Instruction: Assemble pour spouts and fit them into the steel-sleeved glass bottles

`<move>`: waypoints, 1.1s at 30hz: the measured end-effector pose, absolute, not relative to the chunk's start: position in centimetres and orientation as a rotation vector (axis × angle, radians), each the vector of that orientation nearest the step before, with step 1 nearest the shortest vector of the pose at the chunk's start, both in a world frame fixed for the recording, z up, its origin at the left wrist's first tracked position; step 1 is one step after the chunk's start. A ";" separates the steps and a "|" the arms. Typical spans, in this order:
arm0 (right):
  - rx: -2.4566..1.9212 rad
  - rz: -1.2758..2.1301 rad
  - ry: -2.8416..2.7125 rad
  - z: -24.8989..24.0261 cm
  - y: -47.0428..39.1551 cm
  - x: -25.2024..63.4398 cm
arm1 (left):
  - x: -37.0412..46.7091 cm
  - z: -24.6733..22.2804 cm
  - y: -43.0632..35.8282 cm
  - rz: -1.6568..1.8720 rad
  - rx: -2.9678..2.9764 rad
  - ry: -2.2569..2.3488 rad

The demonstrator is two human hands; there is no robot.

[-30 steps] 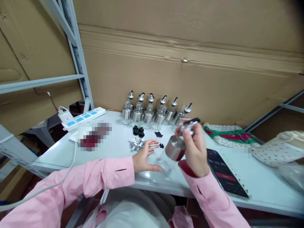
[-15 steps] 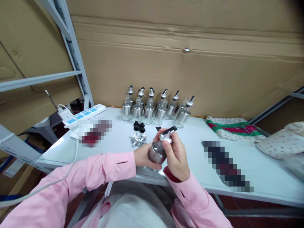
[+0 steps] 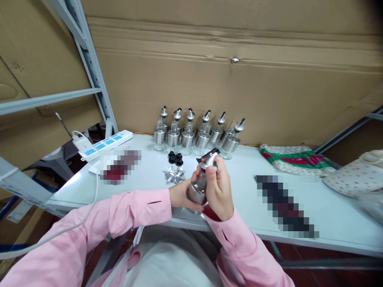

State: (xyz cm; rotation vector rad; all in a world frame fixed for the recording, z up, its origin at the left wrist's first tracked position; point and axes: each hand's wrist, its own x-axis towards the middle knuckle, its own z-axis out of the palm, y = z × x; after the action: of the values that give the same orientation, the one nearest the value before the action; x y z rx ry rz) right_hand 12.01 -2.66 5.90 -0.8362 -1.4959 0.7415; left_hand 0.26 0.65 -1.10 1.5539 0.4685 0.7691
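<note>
At the table's front edge, my left hand is wrapped round a glass oil bottle with a steel sleeve. My right hand grips a silver pour spout with a black flap at the bottle's mouth. Fingers hide the joint between spout and neck. Just left of the bottle lies a small pile of silver spout parts. Behind that pile sit several black stoppers. One more black piece shows beside my right fingers, partly hidden.
Along the cardboard wall stand several steel-sleeved bottles, some with spouts, some bare-necked. A white power strip lies at the left, its cable crossing my left sleeve. Blurred-out items lie left and right; a patterned cloth is at the back right.
My right hand has shifted slightly left with the spout, which now stands more upright over the bottle. My left hand keeps its hold on the bottle, almost in place.
</note>
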 end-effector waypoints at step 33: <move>-1.029 -0.028 -1.737 8.0 -4.7 16.1 | 0.0 -1.2 1.0 0.799 1.657 0.423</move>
State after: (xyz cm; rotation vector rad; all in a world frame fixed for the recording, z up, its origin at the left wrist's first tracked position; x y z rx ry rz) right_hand 16.12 -4.74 7.98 -1.0288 -1.7370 -0.0276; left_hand 0.02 1.03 -1.23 1.6571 0.4235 0.7993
